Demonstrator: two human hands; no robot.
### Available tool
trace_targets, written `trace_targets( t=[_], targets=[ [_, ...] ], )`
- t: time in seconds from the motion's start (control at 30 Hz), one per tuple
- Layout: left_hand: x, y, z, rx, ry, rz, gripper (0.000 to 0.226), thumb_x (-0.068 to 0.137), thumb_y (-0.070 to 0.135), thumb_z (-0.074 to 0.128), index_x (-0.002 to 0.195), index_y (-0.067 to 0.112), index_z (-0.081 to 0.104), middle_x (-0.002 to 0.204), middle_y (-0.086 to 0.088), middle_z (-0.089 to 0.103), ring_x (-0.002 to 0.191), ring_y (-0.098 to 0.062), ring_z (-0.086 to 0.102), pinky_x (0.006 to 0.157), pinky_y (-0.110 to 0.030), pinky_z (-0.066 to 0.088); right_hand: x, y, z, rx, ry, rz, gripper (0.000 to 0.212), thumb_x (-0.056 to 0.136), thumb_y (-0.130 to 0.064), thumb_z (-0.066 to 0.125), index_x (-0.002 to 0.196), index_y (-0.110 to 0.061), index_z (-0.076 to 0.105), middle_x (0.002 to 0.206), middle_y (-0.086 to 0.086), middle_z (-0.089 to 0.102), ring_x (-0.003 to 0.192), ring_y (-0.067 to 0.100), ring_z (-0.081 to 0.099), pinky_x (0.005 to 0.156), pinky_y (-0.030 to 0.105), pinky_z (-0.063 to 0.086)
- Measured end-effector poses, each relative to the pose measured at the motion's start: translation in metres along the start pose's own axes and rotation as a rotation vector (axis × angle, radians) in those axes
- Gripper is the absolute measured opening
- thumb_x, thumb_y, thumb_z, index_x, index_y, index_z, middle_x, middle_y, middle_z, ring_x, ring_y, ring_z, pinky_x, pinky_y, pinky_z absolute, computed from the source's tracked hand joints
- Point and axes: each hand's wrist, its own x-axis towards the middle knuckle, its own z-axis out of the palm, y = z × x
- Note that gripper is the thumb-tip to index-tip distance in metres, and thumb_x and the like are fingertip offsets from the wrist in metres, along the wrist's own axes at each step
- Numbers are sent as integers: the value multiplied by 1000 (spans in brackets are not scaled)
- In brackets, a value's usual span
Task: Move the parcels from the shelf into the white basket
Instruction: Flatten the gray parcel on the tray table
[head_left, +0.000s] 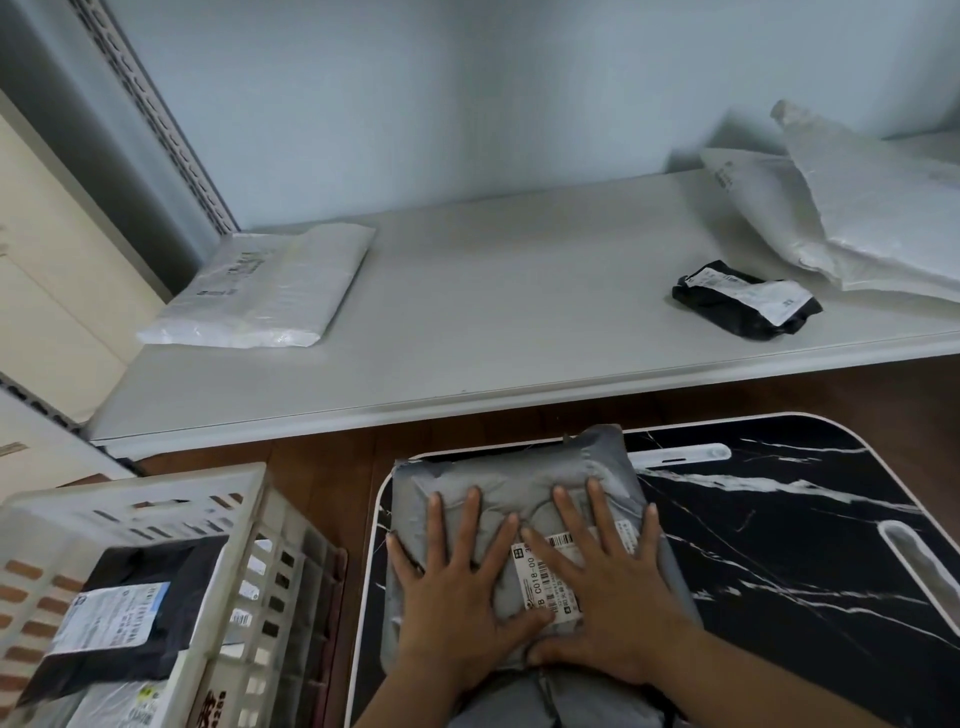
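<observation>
- Lower left of the frame: the white basket (244, 525), a slatted crate, already holds a black parcel (124, 613) with a white label on top; a pale parcel (111, 701) shows beneath it at the bottom edge.
- Upper left of centre: a white parcel (260, 283) lies flat on the shelf (493, 322), close to the shelf's left end and near the slotted upright (156, 109) in the corner.
- Bottom centre: a grey parcel (519, 499) lies on the black marble-patterned table (779, 545), at the table's left end, between basket and the table's bare part. It is off the shelf and outside the basket.
- The left hand (457, 587) lies flat on the grey parcel's left half, fingers straight and spread wide, palm pressing down.
- The right hand (608, 582) lies flat on the parcel's right half, fingers likewise straight and splayed, partly covering the white barcode label (540, 577). The two hands sit just beside each other, thumbs nearly meeting at the parcel's near edge.
- Right of centre, mid frame: a small black parcel (745, 301) with a white label rests near the shelf's front edge.
- Upper right: two large white parcels (857, 208) are stacked, overlapping, at the right end of the shelf, just beyond the small black one.
</observation>
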Motion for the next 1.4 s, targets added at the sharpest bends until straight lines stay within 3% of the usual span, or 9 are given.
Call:
trace_targets(
  t=[0.37, 0.9, 1.03, 1.13, 1.27, 1.4],
  targets=[
    [9, -4, 11, -35, -23, -31, 92, 72, 91, 25, 147, 38, 33, 157, -3, 27, 140, -43, 25, 98, -71, 10, 14, 1, 12, 4, 7, 8, 104, 62, -98, 26, 147, -38, 32, 156, 12, 28, 140, 45, 24, 90, 81, 18],
    [12, -3, 17, -39, -76, -58, 88, 73, 91, 24, 141, 38, 42, 150, -4, 40, 134, -42, 37, 90, -76, 19, 15, 2, 18, 33, -59, 34, 103, 61, -99, 25, 143, -40, 41, 152, 12, 36, 138, 43, 30, 90, 80, 19],
    [19, -6, 5, -43, 41, -70, 70, 87, 77, 22, 146, 40, 31, 156, -3, 28, 140, -39, 27, 97, -70, 17, 26, 3, -3, 1, 59, 41, 79, 79, -86, 24, 140, -39, 41, 146, 16, 42, 139, 38, 29, 96, 76, 22],
    [37, -13, 0, -29, 111, -120, 60, 94, 67, 21, 149, 43, 19, 159, -2, 21, 142, -39, 17, 100, -73, 18, 49, 16, -8, -56, 107, 73, 78, 81, -85, 24, 145, -40, 34, 155, 15, 27, 142, 43, 19, 100, 74, 19],
    [52, -17, 11, 7, 3, -134, 63, 89, 73, 25, 144, 44, 34, 154, -1, 32, 134, -46, 34, 84, -78, 35, 70, 27, 7, -60, 15, 89, 91, 70, -94, 25, 143, -40, 39, 151, 15, 35, 139, 46, 24, 95, 72, 21],
    [56, -15, 25, -11, -44, -126, 63, 88, 73, 25, 144, 44, 33, 154, 2, 34, 136, -44, 30, 89, -76, 22, 74, 30, 18, -31, -17, 89, 90, 69, -94, 27, 139, -41, 44, 145, 11, 46, 135, 41, 31, 93, 71, 21]
  ],
)
